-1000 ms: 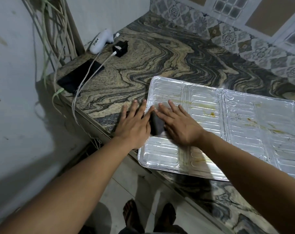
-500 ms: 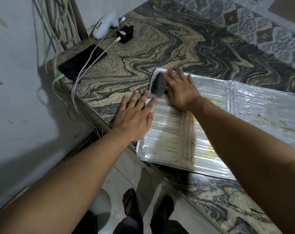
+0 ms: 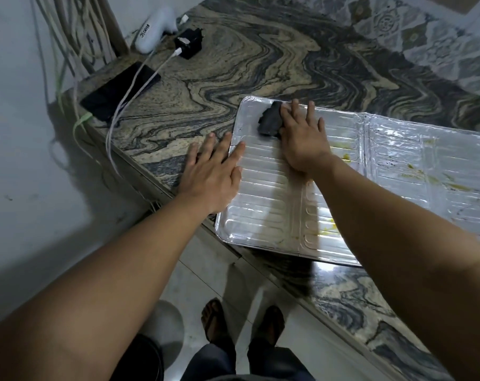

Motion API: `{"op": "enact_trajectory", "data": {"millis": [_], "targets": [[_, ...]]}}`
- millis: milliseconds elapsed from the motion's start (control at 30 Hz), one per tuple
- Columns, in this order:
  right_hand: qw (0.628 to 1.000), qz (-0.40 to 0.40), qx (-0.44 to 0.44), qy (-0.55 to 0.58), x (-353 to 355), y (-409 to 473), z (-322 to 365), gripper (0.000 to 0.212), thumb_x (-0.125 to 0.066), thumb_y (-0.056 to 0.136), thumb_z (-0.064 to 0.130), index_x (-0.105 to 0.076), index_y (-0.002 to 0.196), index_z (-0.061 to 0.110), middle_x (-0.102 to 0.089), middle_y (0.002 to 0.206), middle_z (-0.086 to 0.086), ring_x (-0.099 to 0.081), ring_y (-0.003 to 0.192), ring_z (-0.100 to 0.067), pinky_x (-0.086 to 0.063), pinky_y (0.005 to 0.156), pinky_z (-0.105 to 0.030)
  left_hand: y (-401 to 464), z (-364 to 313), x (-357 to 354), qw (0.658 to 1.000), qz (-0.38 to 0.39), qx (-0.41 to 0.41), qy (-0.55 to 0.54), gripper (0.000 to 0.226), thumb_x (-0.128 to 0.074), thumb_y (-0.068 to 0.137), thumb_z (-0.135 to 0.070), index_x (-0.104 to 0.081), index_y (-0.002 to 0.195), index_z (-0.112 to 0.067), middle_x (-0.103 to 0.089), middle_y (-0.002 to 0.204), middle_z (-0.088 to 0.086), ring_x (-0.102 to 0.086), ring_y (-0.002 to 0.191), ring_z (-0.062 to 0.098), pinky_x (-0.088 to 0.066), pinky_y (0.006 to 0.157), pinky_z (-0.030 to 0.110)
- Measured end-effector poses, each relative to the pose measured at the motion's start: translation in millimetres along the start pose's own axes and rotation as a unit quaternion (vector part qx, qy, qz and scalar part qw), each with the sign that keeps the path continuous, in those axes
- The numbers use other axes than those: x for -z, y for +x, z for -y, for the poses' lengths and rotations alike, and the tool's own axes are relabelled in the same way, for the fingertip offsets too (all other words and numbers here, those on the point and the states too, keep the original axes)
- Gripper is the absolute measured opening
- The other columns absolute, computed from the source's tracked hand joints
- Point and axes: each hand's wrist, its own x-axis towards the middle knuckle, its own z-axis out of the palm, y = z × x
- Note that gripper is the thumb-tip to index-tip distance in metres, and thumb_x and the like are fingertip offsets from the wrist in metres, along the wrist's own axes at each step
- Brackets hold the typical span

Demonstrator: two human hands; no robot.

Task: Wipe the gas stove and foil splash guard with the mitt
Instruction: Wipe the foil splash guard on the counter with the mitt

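The foil splash guard lies flat on the marbled counter, its near left corner hanging over the edge. Yellow stains mark its right panels. My right hand presses a dark grey mitt onto the guard's far left corner; the mitt sticks out to the left of the fingers. My left hand lies flat with fingers spread, palm on the counter and fingertips over the guard's left edge. No gas stove is in view.
At the counter's far left lie a black phone, a black charger with white cables and a white handheld device. Cables hang down the left wall. Patterned tiles back the counter. My feet stand on the floor below.
My right hand has slid the mitt away from me, from the guard's left edge beside my left hand to its far left corner. My left hand stays where it was.
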Motion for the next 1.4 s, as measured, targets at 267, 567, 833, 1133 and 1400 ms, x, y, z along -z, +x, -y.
{"op": "enact_trajectory", "data": {"millis": [267,567,833,1133,1400], "targets": [[0.999,0.012,0.047,0.011,-6.8,-74.2,-4.1,0.056,-0.027,0.104,0.032,-0.013,0.157,0.023,-0.006,0.165,-0.006,0.005,0.150,-0.037,-0.005,0.118,-0.056,2.1,-1.0,-2.8,1.000,0.001,0.011,-0.006,0.059,-0.009,0.099,-0.045,0.001,0.156,-0.038,0.005,0.167,-0.005,0.009,0.153,0.023,0.004,0.121,0.050],[0.997,0.036,0.068,-0.003,-12.1,-157.8,-5.5,0.062,-0.018,0.097,0.046,-0.011,0.157,0.029,-0.006,0.165,-0.001,0.005,0.150,-0.035,-0.007,0.117,-0.056,1.2,-1.9,-2.6,1.000,0.004,0.017,-0.010,0.059,-0.013,0.099,-0.044,0.000,0.156,-0.037,0.004,0.167,-0.005,0.007,0.153,0.023,0.004,0.121,0.051],[0.996,0.044,0.082,-0.001,-16.2,-199.6,-15.4,0.059,-0.021,0.099,0.044,-0.011,0.156,0.032,-0.001,0.165,0.004,0.012,0.150,-0.029,-0.003,0.119,-0.053,-1.1,-5.7,2.9,1.000,0.015,0.017,0.004,0.059,-0.012,0.100,-0.043,0.005,0.156,-0.034,0.005,0.167,-0.002,0.008,0.153,0.027,0.003,0.120,0.054],[0.996,0.045,0.074,0.006,-14.5,-205.4,-12.1,0.063,-0.013,0.095,0.051,-0.010,0.156,0.033,-0.002,0.165,0.006,0.011,0.150,-0.029,-0.002,0.119,-0.051,-1.8,-14.1,20.6,0.997,0.042,0.021,0.054,0.057,-0.016,0.102,-0.042,0.000,0.157,-0.034,0.001,0.167,0.004,0.000,0.152,0.035,-0.007,0.118,0.061],[0.996,0.041,0.073,0.006,-14.1,-206.8,-11.9,0.063,-0.014,0.095,0.051,-0.011,0.156,0.033,-0.003,0.165,0.006,0.009,0.151,-0.029,-0.003,0.120,-0.052,8.9,-26.7,43.6,0.994,-0.016,-0.054,0.091,0.040,-0.046,0.097,-0.041,-0.054,0.137,-0.038,-0.025,0.159,0.006,-0.018,0.144,0.033,-0.004,0.119,0.058]]}}
